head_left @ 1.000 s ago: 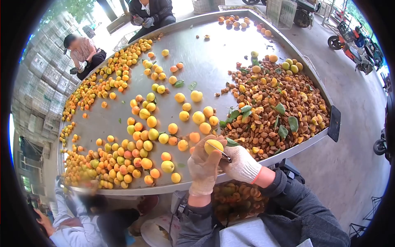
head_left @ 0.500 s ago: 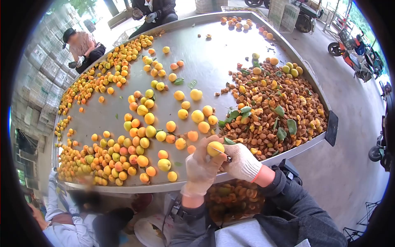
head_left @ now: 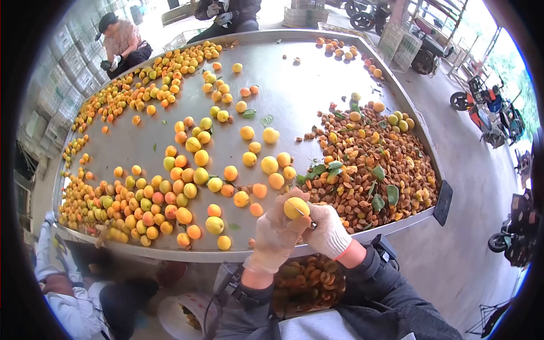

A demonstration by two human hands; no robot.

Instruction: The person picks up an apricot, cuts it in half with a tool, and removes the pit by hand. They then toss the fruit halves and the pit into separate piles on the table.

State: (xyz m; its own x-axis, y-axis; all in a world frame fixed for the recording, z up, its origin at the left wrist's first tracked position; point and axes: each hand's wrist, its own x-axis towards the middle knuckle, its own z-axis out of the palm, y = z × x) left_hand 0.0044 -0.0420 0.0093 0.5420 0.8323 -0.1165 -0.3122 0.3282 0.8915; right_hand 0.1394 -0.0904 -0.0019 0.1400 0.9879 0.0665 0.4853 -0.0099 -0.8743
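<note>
A yellow fruit (head_left: pixel 296 207) is just below the frame's middle. The left hand (head_left: pixel 271 235) has its fingers around it; the right hand's (head_left: pixel 331 231) fingers hold a knife (head_left: pixel 313 225), mostly hidden. At lower left, a blurry person (head_left: pixel 72 310) is cut off.

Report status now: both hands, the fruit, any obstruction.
Left hand gripping yellow fruit. Right hand holding small knife up to it. No obstruction visible between them.
</note>
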